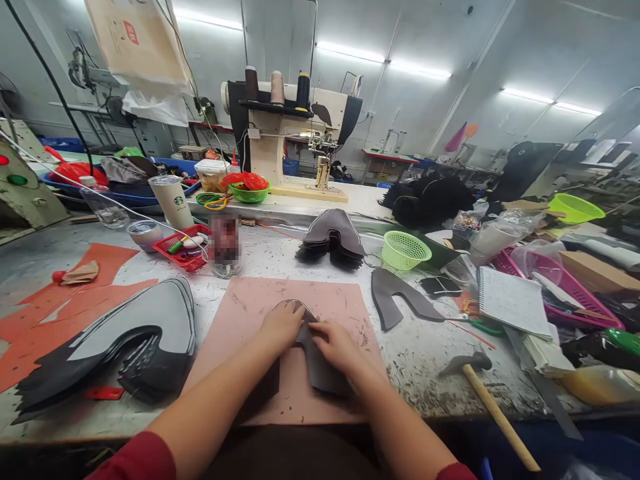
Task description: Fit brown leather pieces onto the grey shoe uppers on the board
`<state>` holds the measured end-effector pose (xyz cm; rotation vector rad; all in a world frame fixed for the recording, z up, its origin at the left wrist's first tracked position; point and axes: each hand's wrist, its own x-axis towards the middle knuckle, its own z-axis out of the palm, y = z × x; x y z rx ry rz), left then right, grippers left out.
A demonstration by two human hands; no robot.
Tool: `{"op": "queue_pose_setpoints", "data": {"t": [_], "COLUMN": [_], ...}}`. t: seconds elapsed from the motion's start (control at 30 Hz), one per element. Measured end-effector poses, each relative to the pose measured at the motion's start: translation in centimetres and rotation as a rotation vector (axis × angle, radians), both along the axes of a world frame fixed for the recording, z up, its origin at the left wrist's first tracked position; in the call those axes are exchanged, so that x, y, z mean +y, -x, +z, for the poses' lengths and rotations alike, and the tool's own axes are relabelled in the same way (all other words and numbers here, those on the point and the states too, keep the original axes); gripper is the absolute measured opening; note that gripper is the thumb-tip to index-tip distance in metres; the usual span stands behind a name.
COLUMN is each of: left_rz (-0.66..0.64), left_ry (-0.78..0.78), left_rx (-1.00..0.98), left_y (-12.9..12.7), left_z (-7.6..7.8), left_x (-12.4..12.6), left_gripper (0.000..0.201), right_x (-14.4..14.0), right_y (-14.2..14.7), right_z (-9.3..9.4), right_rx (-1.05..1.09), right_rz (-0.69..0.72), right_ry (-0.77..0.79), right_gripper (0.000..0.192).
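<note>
The leather piece (313, 357) looks light, thin and floppy — best pinched at an edge or pressed flat. It is dark grey, U-shaped, lying on the pink mat (240, 313) at the worktop's (425, 360) near edge. Both hands — left (283, 325), right (335, 343) — press on it, fingers curled, not closed round it.

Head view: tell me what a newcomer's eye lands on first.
At centre, the left hand and right hand press a dark shoe-upper piece flat on a pink cutting mat. To the left a thick stack of grey cut uppers fans out over the table. Behind stands a cream sewing machine, and a hammer lies at the right.
</note>
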<state>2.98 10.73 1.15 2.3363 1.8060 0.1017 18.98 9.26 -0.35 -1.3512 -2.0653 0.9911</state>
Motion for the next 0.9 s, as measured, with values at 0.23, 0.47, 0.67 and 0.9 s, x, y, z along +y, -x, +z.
{"op": "queue_pose_setpoints", "data": {"t": [0.23,0.47,0.67,0.9], "left_rz": [-0.032,-0.030,-0.042,-0.117], "left_ry": [-0.038,-0.013,0.035,0.136], "left_rx": [0.099,0.158,0.199,0.261], "left_y": [-0.7,-1.1,-1.0,-1.2], "left_z": [-0.7,-0.4,0.1,0.3], "left_x": [-0.1,0.1,0.2,0.2], "left_gripper": [0.037,0.050,0.060,0.110], "right_x": [-6.5,-7.4,-7.3,-8.0], "right_y": [-4.1,-4.8,-4.7,-4.3], "right_z": [-0.9,-0.7,-0.2,-0.3], "right_rx": [0.071,0.024,-0.004,-0.336], "right_rz": [-0.293,-0.310,-0.268,-0.103], "right_ry": [0.234,0.185,0.172,-0.165], "right_gripper": [0.020,0.018,0.015,0.027]}}
